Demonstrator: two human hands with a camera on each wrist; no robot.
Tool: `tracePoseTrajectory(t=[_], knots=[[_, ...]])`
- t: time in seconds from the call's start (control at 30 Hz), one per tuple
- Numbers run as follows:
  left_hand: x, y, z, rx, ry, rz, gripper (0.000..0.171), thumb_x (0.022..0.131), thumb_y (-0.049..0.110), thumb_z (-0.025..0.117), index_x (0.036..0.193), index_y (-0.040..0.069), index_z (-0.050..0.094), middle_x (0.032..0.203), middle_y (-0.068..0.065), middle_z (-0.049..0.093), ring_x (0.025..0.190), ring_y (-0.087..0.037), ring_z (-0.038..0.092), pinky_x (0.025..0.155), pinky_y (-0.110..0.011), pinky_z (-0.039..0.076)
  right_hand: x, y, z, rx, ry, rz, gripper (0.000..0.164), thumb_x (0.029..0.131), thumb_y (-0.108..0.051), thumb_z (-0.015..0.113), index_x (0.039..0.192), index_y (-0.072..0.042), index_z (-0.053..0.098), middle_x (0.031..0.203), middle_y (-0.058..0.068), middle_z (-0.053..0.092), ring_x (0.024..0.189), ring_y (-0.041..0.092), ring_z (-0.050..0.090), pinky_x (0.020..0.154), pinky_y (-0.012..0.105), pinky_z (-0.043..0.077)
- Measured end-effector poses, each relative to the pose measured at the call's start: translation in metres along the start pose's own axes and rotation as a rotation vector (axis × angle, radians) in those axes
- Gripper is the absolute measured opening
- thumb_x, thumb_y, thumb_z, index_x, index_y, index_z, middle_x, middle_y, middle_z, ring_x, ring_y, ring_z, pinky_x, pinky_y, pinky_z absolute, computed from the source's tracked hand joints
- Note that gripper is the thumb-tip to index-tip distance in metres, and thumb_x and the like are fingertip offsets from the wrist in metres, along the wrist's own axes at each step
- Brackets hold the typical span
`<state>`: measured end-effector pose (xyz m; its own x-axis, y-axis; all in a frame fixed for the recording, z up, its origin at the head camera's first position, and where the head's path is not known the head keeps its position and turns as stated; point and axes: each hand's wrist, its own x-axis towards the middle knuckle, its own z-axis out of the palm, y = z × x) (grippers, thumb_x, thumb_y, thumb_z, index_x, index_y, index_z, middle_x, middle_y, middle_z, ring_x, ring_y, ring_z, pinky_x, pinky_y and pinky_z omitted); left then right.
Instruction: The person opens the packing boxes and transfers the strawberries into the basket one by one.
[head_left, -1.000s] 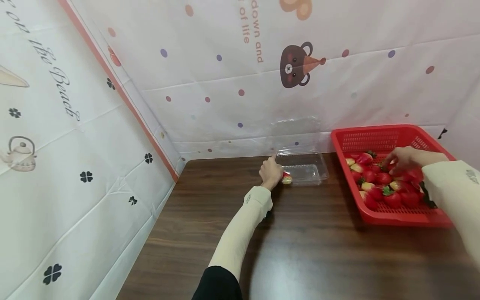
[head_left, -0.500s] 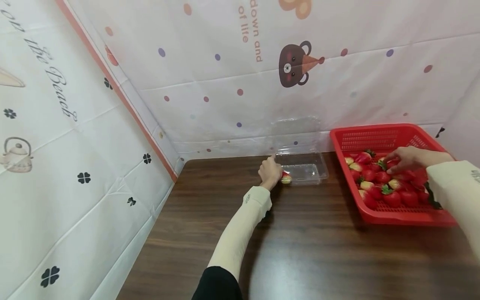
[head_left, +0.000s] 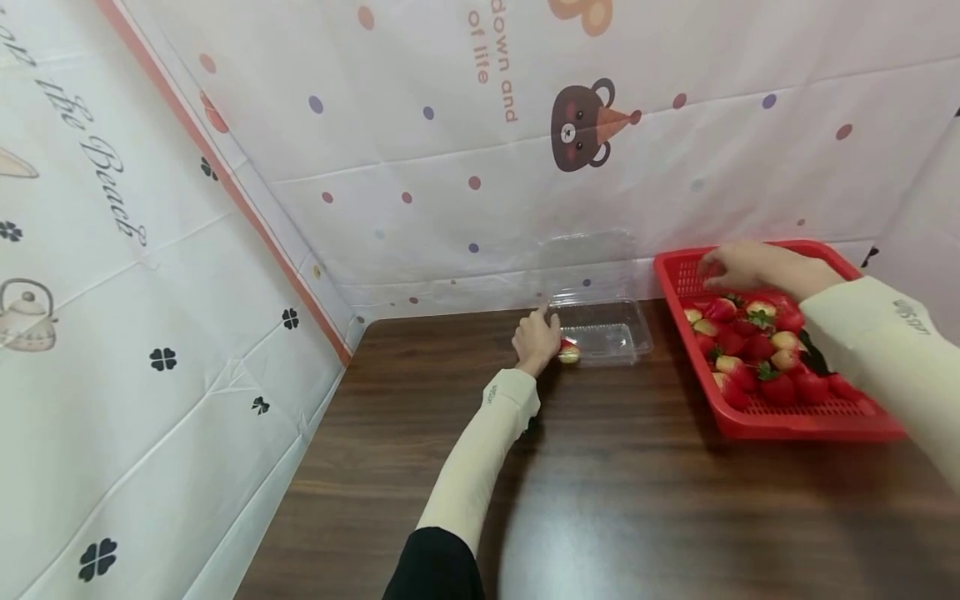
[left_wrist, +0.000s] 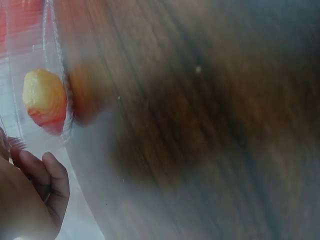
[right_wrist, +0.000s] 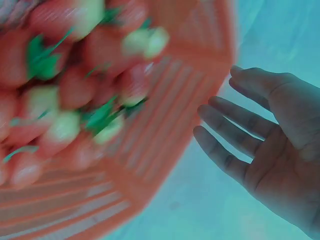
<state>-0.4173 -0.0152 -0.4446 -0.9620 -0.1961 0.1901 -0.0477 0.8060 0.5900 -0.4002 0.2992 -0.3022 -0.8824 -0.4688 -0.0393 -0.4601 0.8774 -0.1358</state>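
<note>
My left hand (head_left: 536,340) grips the left edge of a clear plastic clamshell box (head_left: 636,329). Its transparent lid (head_left: 588,250) stands raised against the wall cloth. One red and pale strawberry (head_left: 569,353) lies at the box's front left corner; the left wrist view shows this strawberry (left_wrist: 45,97) through the plastic, beside curled fingers (left_wrist: 57,175). My right hand (head_left: 750,265) hovers over the back left of a red basket (head_left: 810,427). In the right wrist view this hand (right_wrist: 270,135) has its fingers extended, with nothing seen held. Several strawberries (head_left: 776,387) fill the basket.
A dark wooden table (head_left: 637,500) carries the box and basket. White patterned cloth (head_left: 420,150) rises behind and at the left. The basket's raised rim (head_left: 678,350) stands between the strawberries and the box.
My right hand has left the strawberries and moved up and left towards the basket's back rim. The left hand stays at the box. The head view has shifted slightly.
</note>
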Motion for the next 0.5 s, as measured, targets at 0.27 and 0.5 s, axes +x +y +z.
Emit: tracePoseTrajectory(t=[0.27,0.5], knots=[[0.003,-0.006,0.0,-0.177,-0.059,-0.036,0.041,0.106,0.033,0.042,0.142,0.031,0.061,0.135,-0.008,0.069,0.101,-0.033,0.071,0.082,-0.049,0.055,0.036,-0.075,0.0,0.043,0.021,-0.188,0.02,0.091,-0.005,0.069,0.109,0.003,0.072,0.097,0.016,0.075,0.09,0.033,0.071,0.083,0.051,0.058],[0.004,-0.01,0.001,-0.387,-0.082,-0.086,0.039,0.106,0.027,0.045,0.14,0.026,0.064,0.137,-0.009,0.067,0.094,-0.028,0.067,0.084,-0.045,0.053,0.062,-0.135,0.038,0.092,-0.149,-0.297,0.019,0.095,-0.004,0.06,0.105,0.006,0.072,0.096,0.018,0.074,0.089,0.031,0.071,0.084,0.045,0.059]])
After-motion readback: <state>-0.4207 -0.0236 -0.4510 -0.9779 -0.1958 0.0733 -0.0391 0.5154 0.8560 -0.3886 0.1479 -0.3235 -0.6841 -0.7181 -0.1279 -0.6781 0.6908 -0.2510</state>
